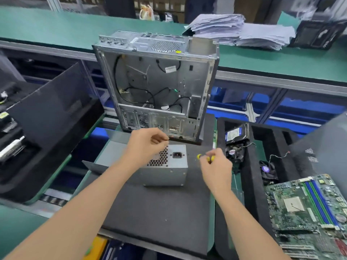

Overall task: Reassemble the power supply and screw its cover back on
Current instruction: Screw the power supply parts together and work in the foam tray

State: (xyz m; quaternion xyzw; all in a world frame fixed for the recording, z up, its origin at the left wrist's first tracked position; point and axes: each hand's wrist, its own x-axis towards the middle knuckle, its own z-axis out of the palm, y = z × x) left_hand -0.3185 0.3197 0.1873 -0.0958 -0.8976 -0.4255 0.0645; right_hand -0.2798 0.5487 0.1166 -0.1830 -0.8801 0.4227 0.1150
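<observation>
Looks like the screwing stage: the power supply (169,164) sits closed up on the black foam mat (159,212), just in front of the gutted PC case (159,87), fan grille & socket facing up. Left hand (148,143) hovers at the PSU's far top edge, fingertips pinched together, prob. on a screw, but it's too small to tell. Right hand (216,164) is wrapped round a yellow-handled screwdriver (199,156), just right of the unit, tip not on it yet. Next move, I'd say: seat the screw in its hole, bring the driver over w/o knocking it loose. Count: 1 PSU, 1 driver, 1 case, 1 motherboard (308,209), 2 loose fans (233,152) (266,170), no screws plainly visible
</observation>
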